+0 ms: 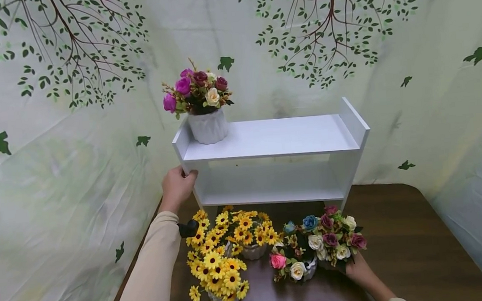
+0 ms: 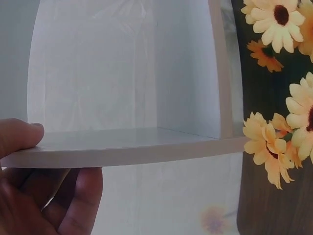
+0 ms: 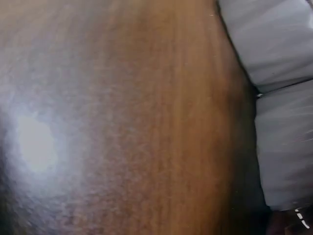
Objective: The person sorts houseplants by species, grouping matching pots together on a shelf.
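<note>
My left hand (image 1: 179,188) grips the left side panel of a white two-tier shelf (image 1: 282,135). In the left wrist view, the thumb (image 2: 19,134) lies on one face of the panel and curled fingers (image 2: 83,200) on the other. My right hand (image 1: 358,268) holds a flower pot with mauve and cream roses (image 1: 330,238) at its right side, low on the table; the blossoms cover most of the fingers. Beside it stands another pot with pink, cream and blue roses (image 1: 298,270). A pot of purple and cream roses (image 1: 208,127) occupies the shelf top's left end.
Yellow daisies in pots (image 1: 221,279) stand before the shelf's left side, close to my left forearm, with more daisies (image 1: 247,228) behind. All rest on the brown wooden table (image 1: 405,241). A leaf-printed cloth (image 1: 447,120) hangs behind and at the sides.
</note>
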`<state>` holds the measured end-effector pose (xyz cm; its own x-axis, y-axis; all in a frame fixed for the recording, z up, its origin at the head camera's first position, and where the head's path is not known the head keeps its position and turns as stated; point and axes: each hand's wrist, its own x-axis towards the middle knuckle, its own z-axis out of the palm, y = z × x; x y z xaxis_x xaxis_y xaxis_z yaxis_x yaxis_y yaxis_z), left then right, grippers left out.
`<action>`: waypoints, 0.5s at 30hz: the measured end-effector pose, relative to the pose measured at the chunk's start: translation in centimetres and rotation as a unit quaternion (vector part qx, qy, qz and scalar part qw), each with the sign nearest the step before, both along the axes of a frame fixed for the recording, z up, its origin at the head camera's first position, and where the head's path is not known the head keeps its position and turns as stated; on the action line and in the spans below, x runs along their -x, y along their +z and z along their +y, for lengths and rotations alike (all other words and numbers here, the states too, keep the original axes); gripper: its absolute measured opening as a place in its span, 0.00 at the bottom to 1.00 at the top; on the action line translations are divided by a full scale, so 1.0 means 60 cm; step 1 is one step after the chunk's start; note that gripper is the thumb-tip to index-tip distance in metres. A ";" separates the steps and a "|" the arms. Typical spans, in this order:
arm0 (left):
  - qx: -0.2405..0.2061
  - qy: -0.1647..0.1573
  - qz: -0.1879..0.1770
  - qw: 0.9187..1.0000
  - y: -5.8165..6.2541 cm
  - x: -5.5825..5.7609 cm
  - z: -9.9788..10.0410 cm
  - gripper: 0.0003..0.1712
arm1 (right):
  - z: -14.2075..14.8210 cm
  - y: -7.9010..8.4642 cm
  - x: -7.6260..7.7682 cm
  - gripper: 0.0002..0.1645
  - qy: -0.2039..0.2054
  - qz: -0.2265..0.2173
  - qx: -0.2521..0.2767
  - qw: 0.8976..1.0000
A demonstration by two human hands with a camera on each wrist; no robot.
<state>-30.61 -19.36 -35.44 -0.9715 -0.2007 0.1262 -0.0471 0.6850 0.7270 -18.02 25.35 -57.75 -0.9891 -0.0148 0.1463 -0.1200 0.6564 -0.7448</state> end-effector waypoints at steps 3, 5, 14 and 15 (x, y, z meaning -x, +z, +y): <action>0.002 0.001 -0.004 1.000 -0.001 0.000 0.001 0.23 | -0.003 -0.003 -0.008 0.31 -0.006 0.011 -0.018 1.000; 0.002 0.002 -0.006 1.000 -0.001 0.000 0.002 0.24 | -0.003 -0.005 -0.010 0.30 -0.008 0.023 -0.031 0.999; -0.016 0.036 0.003 0.999 0.001 -0.005 0.020 0.21 | -0.008 -0.010 -0.013 0.24 -0.055 0.063 -0.008 0.996; -0.022 0.038 0.005 0.999 -0.001 -0.005 0.023 0.21 | -0.006 -0.009 -0.016 0.25 -0.059 0.058 -0.005 0.997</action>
<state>-30.33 -18.00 -35.48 -0.9518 -0.2798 0.1256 -0.0904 0.6475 0.7567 -17.08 24.98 -58.27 -0.9603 0.0989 0.2609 -0.1269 0.6779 -0.7241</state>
